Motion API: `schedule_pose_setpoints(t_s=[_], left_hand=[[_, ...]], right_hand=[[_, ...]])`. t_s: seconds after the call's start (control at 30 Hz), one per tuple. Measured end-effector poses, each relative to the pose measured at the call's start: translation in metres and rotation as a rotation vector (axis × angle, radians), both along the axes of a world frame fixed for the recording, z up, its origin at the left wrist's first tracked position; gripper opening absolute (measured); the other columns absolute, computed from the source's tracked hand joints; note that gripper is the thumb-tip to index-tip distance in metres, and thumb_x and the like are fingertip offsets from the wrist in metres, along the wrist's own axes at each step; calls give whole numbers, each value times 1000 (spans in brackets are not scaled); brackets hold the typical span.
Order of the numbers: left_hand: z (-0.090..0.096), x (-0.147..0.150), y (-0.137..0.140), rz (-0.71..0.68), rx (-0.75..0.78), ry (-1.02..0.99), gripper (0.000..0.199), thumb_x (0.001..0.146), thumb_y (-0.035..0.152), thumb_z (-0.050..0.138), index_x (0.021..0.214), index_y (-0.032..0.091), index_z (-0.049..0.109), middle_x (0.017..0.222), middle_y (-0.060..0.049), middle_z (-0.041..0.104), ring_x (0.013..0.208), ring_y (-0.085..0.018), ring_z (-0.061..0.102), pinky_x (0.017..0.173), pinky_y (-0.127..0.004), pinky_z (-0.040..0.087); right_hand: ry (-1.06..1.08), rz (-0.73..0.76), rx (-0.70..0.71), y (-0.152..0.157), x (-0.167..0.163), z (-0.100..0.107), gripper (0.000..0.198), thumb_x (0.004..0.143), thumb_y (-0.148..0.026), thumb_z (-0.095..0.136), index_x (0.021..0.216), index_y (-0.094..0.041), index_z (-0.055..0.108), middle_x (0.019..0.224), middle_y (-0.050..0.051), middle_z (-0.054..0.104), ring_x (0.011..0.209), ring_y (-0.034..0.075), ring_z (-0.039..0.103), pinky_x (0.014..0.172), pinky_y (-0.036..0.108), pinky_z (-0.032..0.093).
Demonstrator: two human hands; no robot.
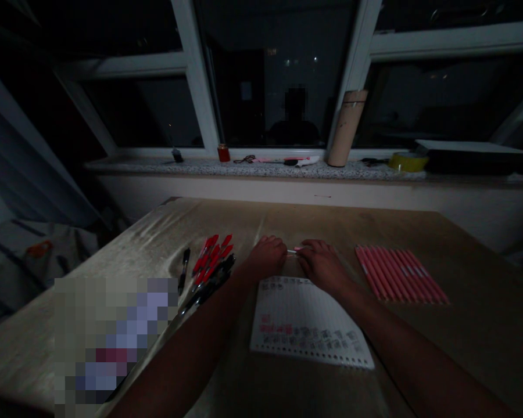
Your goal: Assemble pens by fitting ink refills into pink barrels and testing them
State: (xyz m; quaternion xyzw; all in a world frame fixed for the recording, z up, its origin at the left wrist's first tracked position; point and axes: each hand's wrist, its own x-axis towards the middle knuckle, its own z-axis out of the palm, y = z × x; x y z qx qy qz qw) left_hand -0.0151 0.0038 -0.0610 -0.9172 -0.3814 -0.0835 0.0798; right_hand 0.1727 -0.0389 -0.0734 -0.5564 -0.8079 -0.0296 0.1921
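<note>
Just beyond the top edge of a lined sheet of paper point(305, 313), both hands are close together. A thin white-and-pink stick point(292, 252), like a pen or a part of one, spans the small gap between them. My left hand point(268, 254) is closed around its left end. My right hand point(321, 261) has its fingers closed at the other end, where a bit of pink shows. Most of the stick is hidden by the fingers, so its exact kind is unclear. Red and black handwriting covers parts of the sheet, which has punched holes along its near edge.
Left of my hands lie red-capped pens point(211, 255) and black pens point(213, 278), with one black pen point(183, 270) apart. A row of pink pencils point(398, 274) lies at right. The windowsill point(244, 167) holds a tan cylinder point(347, 129) and yellow tape point(407, 162).
</note>
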Motion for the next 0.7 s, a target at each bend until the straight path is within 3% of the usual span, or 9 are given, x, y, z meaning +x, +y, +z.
schedule_pose_setpoints(t_s=[0.7], left_hand=[[3,9,-1,9,-8,63,26,88,20,38,90,13,63,94,-12,62,94,-24,54,86,-40,34]], right_hand=[[28,-11,19,1,0,-2,29,88,-26,47,111,-24,65,117,8,58,108,23,47,91,35,31]])
